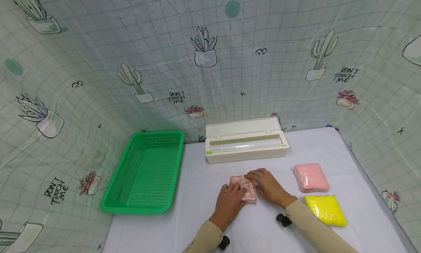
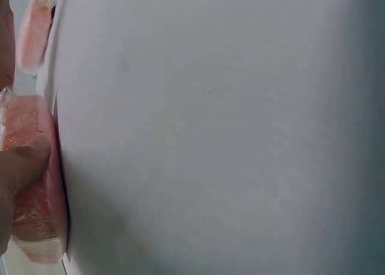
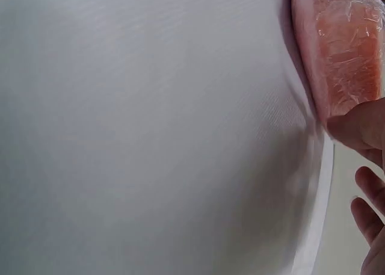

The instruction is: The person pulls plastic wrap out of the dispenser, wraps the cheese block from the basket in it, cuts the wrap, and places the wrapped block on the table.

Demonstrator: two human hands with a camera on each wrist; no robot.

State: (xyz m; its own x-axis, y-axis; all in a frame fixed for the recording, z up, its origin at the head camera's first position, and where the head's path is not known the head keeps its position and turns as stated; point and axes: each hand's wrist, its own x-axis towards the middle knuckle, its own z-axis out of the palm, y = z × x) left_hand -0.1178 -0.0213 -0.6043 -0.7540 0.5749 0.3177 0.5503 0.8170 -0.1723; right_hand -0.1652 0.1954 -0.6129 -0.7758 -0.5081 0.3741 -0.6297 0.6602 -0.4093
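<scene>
A pink block wrapped in clear cling film (image 1: 250,195) lies on the white table between both hands. My left hand (image 1: 230,201) holds it from the left, fingers over its top; the left wrist view shows the thumb (image 2: 27,162) against the side of the wrapped block (image 2: 45,203). From the right, my right hand (image 1: 270,186) grips its far right part, index fingertip on the upper edge. In the right wrist view the right thumb (image 3: 358,127) touches a corner of the block (image 3: 346,58), and other fingers are bent apart from it. The block's underside is hidden.
Behind the hands stands a white cling film dispenser (image 1: 246,156), lid up, roll inside. A green basket (image 1: 106,205) is at the left. On the right lie a pink packet (image 1: 310,177) and a yellow packet (image 1: 325,210). Patterned cloth (image 1: 223,85) hangs around the table.
</scene>
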